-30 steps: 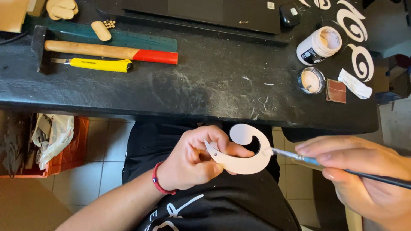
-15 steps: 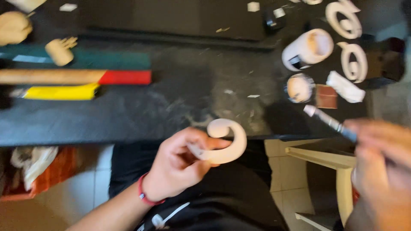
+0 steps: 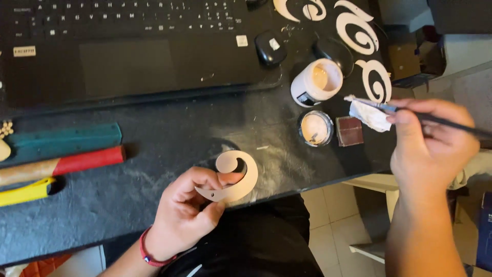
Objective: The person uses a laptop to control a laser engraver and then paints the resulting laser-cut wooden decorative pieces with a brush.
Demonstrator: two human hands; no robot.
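Spiral cutout, pale and hook-shaped, sat at lower centre of the frame, pinched by the left hand over the dark table's front edge. At right, the right hand gripped a thin brush, its tip near a crumpled white rag. An open jar and its lid stood just left of the rag.

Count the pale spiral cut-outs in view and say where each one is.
4. One spiral is in the left hand. Three lie at the table's far right: one cut by the top edge, one beside it, one near the paint pot. More may lie out of frame.
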